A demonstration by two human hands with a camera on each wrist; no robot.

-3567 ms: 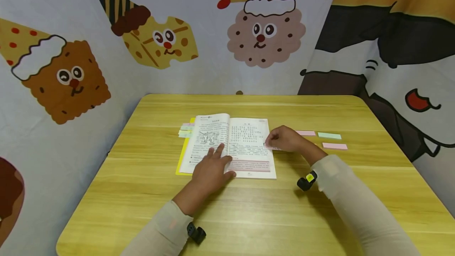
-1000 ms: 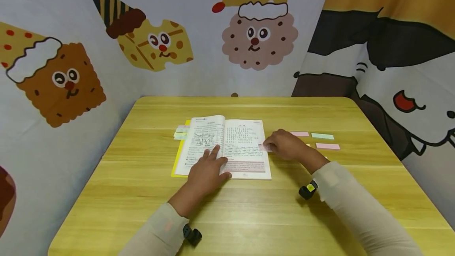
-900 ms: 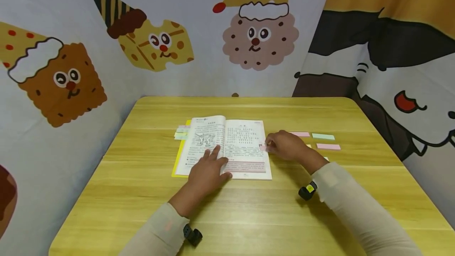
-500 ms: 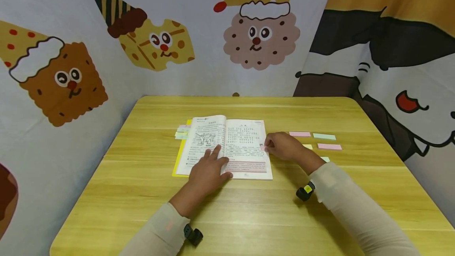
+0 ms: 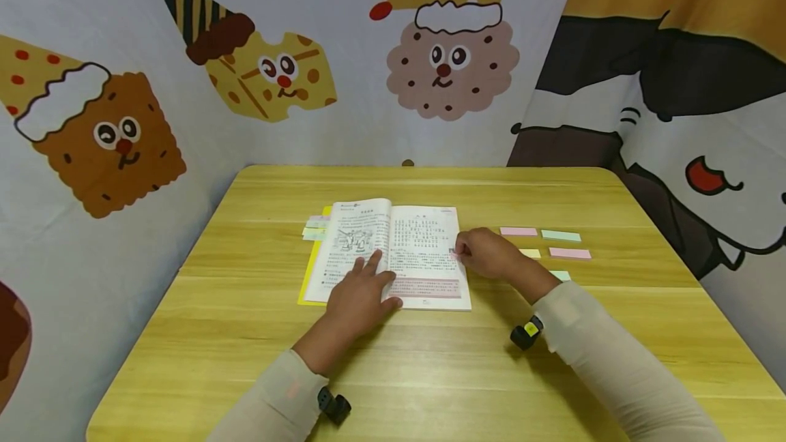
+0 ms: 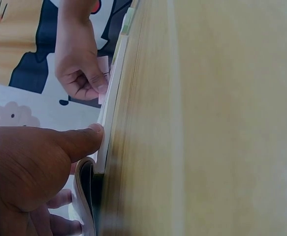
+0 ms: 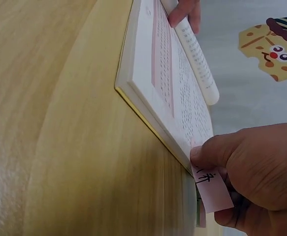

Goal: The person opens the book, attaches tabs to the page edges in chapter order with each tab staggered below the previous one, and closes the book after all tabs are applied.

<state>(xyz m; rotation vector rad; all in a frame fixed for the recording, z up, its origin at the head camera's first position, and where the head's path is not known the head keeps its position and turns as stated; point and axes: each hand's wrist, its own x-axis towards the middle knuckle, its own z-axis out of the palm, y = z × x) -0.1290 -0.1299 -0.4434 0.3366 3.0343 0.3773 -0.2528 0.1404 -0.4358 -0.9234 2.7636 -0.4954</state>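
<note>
An open book [image 5: 424,264] lies on the table, its yellow cover showing along the left edge. My left hand [image 5: 359,295] rests on it across the inner fold with fingers spread; in the left wrist view its thumb [image 6: 86,141] presses the page edge. At the right page's outer edge, my right hand [image 5: 488,254] pinches a pink sticky tab [image 7: 214,194] bearing black handwriting. The right wrist view has the thumb [image 7: 212,150] on the tab's inner end, over the page margin, while the other end sticks out past the book.
Right of the book lie loose sticky tabs: pink ones [image 5: 518,231], green ones [image 5: 561,236] and a yellow one [image 5: 529,253]. Several pastel tabs [image 5: 314,232] jut from the book's left side. A patterned cloth [image 5: 362,142] hangs behind the wooden table [image 5: 430,374].
My right hand has shifted slightly along the page's right edge, and its fingers now cover more of the pink sticky tab. The left hand has stayed put on the book.
</note>
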